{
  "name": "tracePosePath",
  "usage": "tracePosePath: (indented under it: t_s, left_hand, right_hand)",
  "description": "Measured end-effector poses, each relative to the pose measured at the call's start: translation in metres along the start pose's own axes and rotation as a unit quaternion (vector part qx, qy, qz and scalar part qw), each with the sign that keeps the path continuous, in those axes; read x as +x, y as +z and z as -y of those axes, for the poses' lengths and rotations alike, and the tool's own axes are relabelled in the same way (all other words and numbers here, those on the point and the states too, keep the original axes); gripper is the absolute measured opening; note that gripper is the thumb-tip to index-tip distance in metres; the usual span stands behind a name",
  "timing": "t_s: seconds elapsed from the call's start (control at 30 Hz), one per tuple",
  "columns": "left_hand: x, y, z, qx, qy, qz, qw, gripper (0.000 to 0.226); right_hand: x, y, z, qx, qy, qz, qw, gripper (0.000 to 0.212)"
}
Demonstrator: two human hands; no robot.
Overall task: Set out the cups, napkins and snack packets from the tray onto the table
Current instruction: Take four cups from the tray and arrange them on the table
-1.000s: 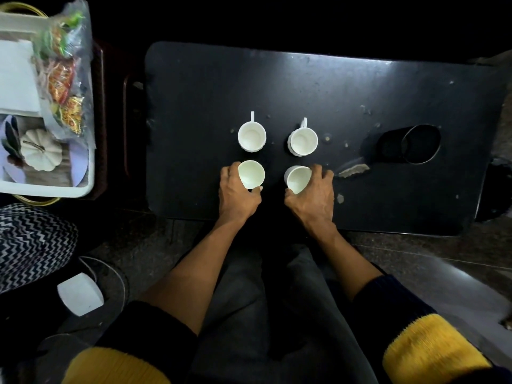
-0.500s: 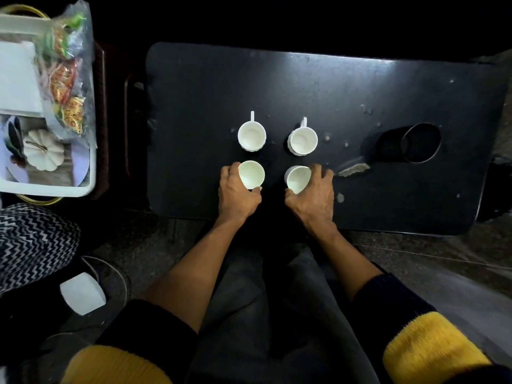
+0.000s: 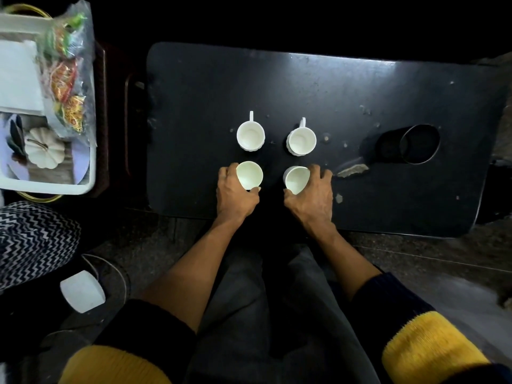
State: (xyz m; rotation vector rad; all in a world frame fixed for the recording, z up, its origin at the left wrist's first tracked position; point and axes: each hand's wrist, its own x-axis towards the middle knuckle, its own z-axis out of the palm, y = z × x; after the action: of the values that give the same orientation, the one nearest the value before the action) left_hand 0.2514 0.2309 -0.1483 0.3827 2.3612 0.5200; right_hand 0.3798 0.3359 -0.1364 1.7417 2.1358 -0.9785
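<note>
Now four white cups stand on the black desk point(image 3: 360, 92), all showing bare insides. The left hand point(image 3: 235, 192) grips the near left cup point(image 3: 249, 175); the right hand point(image 3: 311, 194) grips the near right cup point(image 3: 296, 178). Beyond them sit two handled cups point(image 3: 250, 135). Left of the desk, a white tray point(image 3: 83, 187) holds snack packets point(image 3: 66, 79) and napkins point(image 3: 18, 79).

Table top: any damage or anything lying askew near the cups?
Yes. The table has a chipped patch just right of the right hand, with smaller pale chips nearby. A dark cylinder lies on its side further right. The four cups look upright.
</note>
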Motion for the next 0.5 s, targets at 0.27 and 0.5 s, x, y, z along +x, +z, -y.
tracePosePath:
  t_s: [0.27,0.5]
  left_hand:
    - [0.0043,0.0011,-0.0024,-0.002,0.002,-0.002,1.0,0.073]
    - [0.0044,0.0008,-0.0029,0.003,-0.001,-0.001,1.0,0.074]
  right_hand:
    - [0.0015,0.0006,-0.0027,-0.003,-0.011,-0.002,1.0,0.075]
    - [0.0028,0.0021,-0.0038,0.0,-0.011,-0.001,1.0,0.078]
